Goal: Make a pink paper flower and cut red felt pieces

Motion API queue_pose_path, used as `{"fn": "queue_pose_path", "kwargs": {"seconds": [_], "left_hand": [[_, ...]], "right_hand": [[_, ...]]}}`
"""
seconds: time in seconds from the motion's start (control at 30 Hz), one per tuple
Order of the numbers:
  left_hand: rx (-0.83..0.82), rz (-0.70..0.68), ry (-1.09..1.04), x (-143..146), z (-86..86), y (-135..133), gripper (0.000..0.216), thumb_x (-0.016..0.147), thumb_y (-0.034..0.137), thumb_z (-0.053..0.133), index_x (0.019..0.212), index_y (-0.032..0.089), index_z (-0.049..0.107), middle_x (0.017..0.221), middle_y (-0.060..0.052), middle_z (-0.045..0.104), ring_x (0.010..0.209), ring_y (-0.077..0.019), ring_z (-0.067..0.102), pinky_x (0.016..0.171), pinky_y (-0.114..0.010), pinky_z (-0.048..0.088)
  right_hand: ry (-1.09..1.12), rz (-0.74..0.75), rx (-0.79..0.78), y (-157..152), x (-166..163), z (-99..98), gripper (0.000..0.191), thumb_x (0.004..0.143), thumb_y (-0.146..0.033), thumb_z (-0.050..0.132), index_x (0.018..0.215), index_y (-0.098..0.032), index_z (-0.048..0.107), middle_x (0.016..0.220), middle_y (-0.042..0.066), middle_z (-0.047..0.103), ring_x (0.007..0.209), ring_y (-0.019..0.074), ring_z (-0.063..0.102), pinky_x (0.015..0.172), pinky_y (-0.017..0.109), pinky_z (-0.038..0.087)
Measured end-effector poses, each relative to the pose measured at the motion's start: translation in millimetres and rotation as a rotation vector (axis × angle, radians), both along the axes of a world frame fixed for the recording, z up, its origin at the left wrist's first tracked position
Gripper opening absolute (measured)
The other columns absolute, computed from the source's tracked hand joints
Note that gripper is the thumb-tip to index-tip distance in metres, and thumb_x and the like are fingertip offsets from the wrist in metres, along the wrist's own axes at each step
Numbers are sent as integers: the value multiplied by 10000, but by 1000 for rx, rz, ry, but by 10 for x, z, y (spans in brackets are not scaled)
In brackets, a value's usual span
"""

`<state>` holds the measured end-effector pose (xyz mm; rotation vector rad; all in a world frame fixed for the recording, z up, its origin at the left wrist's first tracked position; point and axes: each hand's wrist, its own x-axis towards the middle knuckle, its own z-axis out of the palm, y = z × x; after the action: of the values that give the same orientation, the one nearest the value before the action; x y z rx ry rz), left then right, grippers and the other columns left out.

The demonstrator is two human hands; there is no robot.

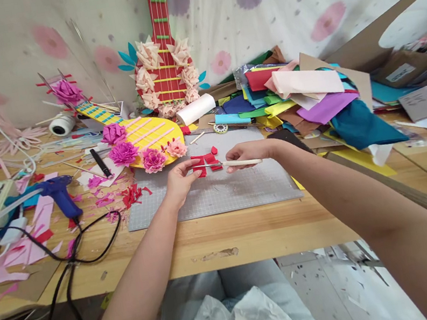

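My left hand [180,183] pinches a small piece of red paper [200,172] over the grey cutting mat [164,209]. White-handled scissors [244,162] are in my right hand [250,150], with the fingers closed round the handle. Their blades point left and reach the red paper beside my left fingertips. Just beyond the blades lie further red pieces, one of them a small rounded bit [214,150]. Whether the blades are apart or together I cannot make out.
A yellow paper instrument [152,137] with pink flowers and a red one [170,74] stand behind the mat. Folded coloured paper [307,84] is heaped at right. A blue glue gun [59,195], its black cord and paper scraps [131,195] lie at left.
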<state>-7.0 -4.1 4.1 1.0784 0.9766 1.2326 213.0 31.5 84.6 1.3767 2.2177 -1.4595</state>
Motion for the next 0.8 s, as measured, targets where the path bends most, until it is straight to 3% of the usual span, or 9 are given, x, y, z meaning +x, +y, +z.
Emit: {"fn": "queue_pose_path", "kwargs": {"seconds": [0.33,0.43,0.6,0.8], "left_hand": [[-17,9,-27,-11,22,5,417,478,167,775,884,160,682,1038,-78,671,1036,-232,570,872,-403,484],[-24,2,-4,1,29,0,422,473,155,776,885,158,682,1019,-79,673,1025,-234,578,872,-410,487],[-31,-35,3,46,40,-34,438,469,138,776,896,156,680,1017,-80,673,1024,-233,584,879,-410,483],[-23,-72,-34,46,38,-52,442,481,155,777,912,155,678,1065,-94,660,1047,-248,571,837,-401,499]], "right_hand": [[134,6,-89,-55,243,-25,428,663,-552,660,683,-163,482,489,-68,445,409,42,364,403,199,253],[334,-157,-27,-110,252,-38,432,653,-533,683,703,-165,462,562,-37,504,466,59,434,433,204,309],[664,-646,111,-164,-176,-235,473,550,-428,780,757,-187,430,665,-16,543,605,104,537,574,242,449],[628,-762,110,-129,-607,-330,445,513,-288,781,731,-196,404,618,-20,530,574,115,529,519,237,429]]}}
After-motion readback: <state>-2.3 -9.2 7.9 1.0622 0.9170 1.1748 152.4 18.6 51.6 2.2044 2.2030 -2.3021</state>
